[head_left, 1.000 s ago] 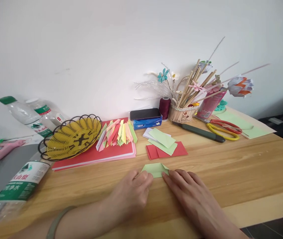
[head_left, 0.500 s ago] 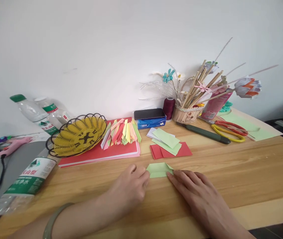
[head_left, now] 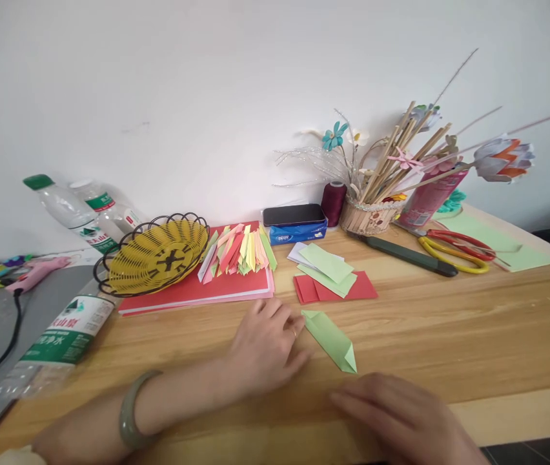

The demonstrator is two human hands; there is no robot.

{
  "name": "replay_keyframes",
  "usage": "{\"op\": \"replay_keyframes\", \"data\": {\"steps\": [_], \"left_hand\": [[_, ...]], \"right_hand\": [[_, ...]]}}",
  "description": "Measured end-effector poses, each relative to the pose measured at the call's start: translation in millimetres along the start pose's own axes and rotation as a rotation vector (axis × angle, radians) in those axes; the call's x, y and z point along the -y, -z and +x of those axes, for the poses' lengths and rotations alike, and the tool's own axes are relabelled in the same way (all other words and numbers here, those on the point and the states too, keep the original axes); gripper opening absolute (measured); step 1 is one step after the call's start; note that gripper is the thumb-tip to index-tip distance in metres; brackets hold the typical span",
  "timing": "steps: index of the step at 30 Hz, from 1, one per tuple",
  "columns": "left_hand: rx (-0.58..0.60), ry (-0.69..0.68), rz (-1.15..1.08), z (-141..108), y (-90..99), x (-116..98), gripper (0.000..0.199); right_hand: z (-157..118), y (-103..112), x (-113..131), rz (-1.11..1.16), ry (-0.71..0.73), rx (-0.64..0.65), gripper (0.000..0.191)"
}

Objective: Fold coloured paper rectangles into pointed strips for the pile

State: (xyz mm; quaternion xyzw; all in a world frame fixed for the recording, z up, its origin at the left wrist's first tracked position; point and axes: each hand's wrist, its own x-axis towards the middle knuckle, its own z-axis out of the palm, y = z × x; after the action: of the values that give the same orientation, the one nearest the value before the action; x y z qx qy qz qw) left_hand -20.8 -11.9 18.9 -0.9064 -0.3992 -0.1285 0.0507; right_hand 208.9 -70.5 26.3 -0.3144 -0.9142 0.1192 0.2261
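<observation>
A folded light-green paper slip [head_left: 329, 341] lies slanted on the wooden table, a small flap turned up at its lower right end. Its upper left corner is at the fingertips of my left hand [head_left: 268, 345]; those fingers are curled at the corner, while the thumb stays apart below. My right hand [head_left: 394, 413] is nearer the table's front edge, off the slip and blurred, its fingers extended with nothing seen in them. Behind the slip are loose green and white paper slips [head_left: 327, 266] on top of red paper slips [head_left: 345, 289].
On red sheets [head_left: 197, 292] sit many folded paper pieces [head_left: 241, 253] and a yellow woven basket [head_left: 159, 258]. Plastic bottles [head_left: 69, 329] and a pink glue gun [head_left: 35, 276] are at left. A phone [head_left: 293, 214], maroon thread [head_left: 334, 203], flower basket [head_left: 369, 216] and scissors [head_left: 454, 255] stand behind.
The green slip has turned from lying level to slanting down to the right. My right hand has let go of it and drawn back toward the front edge.
</observation>
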Motion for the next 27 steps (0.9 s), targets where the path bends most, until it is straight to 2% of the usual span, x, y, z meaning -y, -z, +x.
{"op": "replay_keyframes", "data": {"steps": [1,3,6,9,13,17,21,24,27], "left_hand": [[-0.029,-0.002,-0.004,0.3,0.6,-1.6,0.034],[-0.112,-0.058,-0.013,0.2,0.6,-4.6,0.029],[-0.22,-0.211,-0.081,-1.6,-1.8,-11.8,0.017],[-0.202,-0.286,-0.096,-3.7,-4.0,-21.3,0.014],[-0.117,-0.238,-0.056,-6.4,-3.5,-26.7,0.016],[-0.139,-0.233,-0.025,-8.9,-5.7,-21.7,0.023],[-0.173,-0.292,0.02,-10.7,-13.7,-15.3,0.015],[-0.19,-0.354,0.031,-10.5,-17.5,-12.5,0.016],[-0.257,-0.379,0.026,-8.8,-16.8,-10.7,0.017]], "right_hand": [[0.5,3.9,-6.9,0.027,-0.05,-0.099,0.04],[3.7,9.6,-22.4,0.01,-0.209,-0.138,0.032],[13.2,8.2,-38.3,-0.012,-0.233,-0.034,0.027],[20.3,-6.1,-35.3,-0.113,-0.248,-0.028,0.021],[19.5,-24.3,-12.2,-0.172,-0.35,-0.08,0.02],[17.8,-19.1,-5.4,-0.01,-0.303,-0.028,0.02],[17.3,-6.0,-25.0,-0.083,-0.279,-0.169,0.02],[14.1,-4.4,-36.2,-0.063,-0.2,-0.132,0.023],[7.3,-7.6,-39.3,-0.046,-0.149,-0.08,0.026]]}}
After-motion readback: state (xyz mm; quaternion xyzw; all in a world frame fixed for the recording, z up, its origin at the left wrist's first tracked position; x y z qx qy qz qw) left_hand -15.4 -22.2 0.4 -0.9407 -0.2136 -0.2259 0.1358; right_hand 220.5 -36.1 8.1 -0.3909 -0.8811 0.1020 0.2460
